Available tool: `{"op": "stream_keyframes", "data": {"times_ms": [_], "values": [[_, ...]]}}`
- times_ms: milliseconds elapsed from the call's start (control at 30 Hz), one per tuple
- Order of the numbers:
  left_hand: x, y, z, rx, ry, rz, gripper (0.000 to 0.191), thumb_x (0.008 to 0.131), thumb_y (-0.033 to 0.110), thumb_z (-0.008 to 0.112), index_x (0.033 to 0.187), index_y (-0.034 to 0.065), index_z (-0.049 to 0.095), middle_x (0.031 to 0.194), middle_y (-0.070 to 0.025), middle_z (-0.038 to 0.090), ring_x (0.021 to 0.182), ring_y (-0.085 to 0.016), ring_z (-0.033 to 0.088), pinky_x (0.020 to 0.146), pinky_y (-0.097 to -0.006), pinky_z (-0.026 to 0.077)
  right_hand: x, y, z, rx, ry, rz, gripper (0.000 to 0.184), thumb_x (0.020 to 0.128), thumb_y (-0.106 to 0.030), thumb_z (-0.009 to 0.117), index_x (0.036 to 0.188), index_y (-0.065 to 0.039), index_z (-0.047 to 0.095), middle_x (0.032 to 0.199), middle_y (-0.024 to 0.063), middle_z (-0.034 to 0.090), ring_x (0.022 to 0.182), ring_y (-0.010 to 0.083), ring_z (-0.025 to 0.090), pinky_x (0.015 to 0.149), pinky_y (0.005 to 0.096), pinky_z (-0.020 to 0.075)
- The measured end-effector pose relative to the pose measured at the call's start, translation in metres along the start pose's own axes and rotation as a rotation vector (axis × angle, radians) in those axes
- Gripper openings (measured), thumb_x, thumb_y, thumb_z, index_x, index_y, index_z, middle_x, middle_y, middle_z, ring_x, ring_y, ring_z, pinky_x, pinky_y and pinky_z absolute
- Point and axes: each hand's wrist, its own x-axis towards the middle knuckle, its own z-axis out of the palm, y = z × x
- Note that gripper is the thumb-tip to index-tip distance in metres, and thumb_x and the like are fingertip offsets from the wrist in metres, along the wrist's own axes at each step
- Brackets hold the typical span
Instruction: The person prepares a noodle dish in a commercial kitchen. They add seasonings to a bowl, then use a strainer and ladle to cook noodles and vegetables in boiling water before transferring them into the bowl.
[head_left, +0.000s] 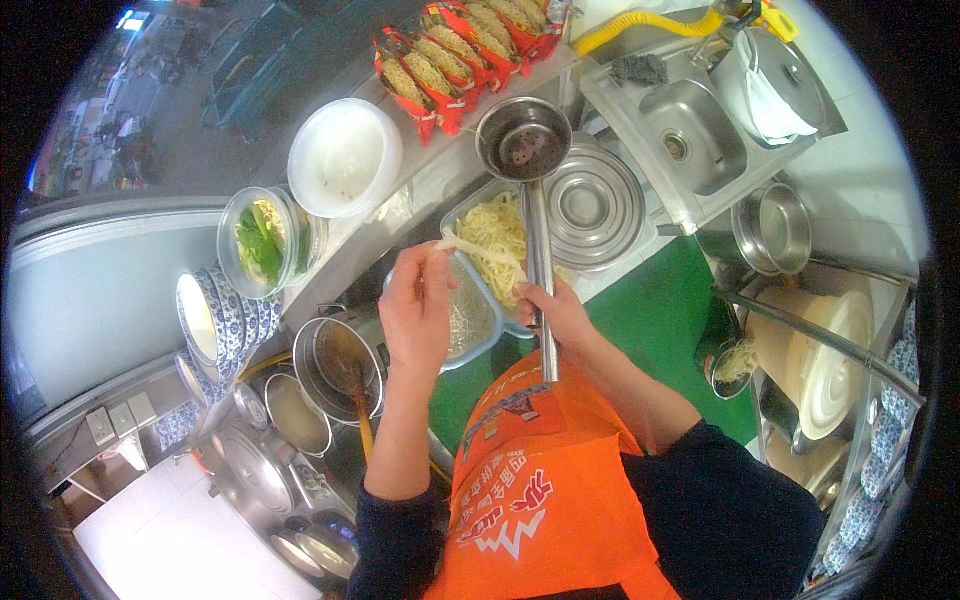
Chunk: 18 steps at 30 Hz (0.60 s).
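My left hand (417, 300) is raised over the near container, its fingers closed on a strand of pale noodles (474, 249) that stretches towards my right hand. My right hand (553, 311) is wrapped around the long metal handle of a deep perforated strainer (523, 142), which points away from me. Under the handle, a plastic container of yellowish noodles (495, 225) is partly covered by it. Nearer me stands a blue-rimmed plastic container (474, 319) with thin white strands inside. Whether my right fingers also touch the noodles, I cannot tell.
Beside the strainer lies a round steel lid (592, 206). Red packs of noodles (450, 60) and plastic bowls (345, 157) line the ledge beyond. A steel sink (694, 139) is at the upper right. Left stand a pot with a ladle (337, 364) and patterned bowls (202, 319).
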Motion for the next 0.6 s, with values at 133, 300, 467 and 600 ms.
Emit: {"op": "stream_keyframes", "data": {"times_ms": [133,300,467,600], "values": [[0.001,0.019,-0.012,-0.174,0.122,0.062,0.023,0.108,0.019,0.051,0.115,-0.0001,0.063,0.112,-0.0128,0.072,0.074,-0.009,0.062,0.061,-0.0219,0.050,0.008,0.009,0.006,0.090,-0.001,-0.050,0.048,0.097,-0.017,0.065,0.137,-0.005,0.043,0.085,0.0026,0.060,0.063,0.0107,0.056,0.051,0.0239,0.0419],[-0.010,0.040,-0.036,-0.450,0.227,0.153,0.024,0.109,0.022,0.047,0.109,-0.0002,0.057,0.118,-0.0209,0.070,0.076,-0.012,0.064,0.059,-0.0236,0.053,0.011,0.014,0.022,0.027,0.060,-0.108,0.033,0.098,-0.020,0.065,0.124,-0.002,0.053,0.078,0.0015,0.057,0.064,0.0105,0.055,0.055,0.0250,0.0437],[-0.033,0.042,-0.062,-0.376,0.334,0.154,0.026,0.110,0.023,0.047,0.108,-0.0006,0.058,0.111,-0.0194,0.071,0.068,-0.011,0.060,0.059,-0.0247,0.049,0.011,0.020,0.027,-0.028,0.095,-0.088,0.019,0.100,-0.024,0.065,0.104,-0.007,0.056,0.075,-0.0004,0.055,0.064,0.0103,0.052,0.060,0.0272,0.0447],[-0.058,0.030,-0.081,-0.358,0.351,0.106,0.029,0.111,0.026,0.044,0.105,0.0010,0.058,0.109,-0.0177,0.072,0.066,-0.013,0.061,0.058,-0.0280,0.052,0.014,0.027,0.031,0.106,0.062,-0.105,0.029,0.099,-0.015,0.064,0.123,-0.008,0.048,0.080,0.0011,0.053,0.065,0.0127,0.052,0.058,0.0291,0.0450]]}}
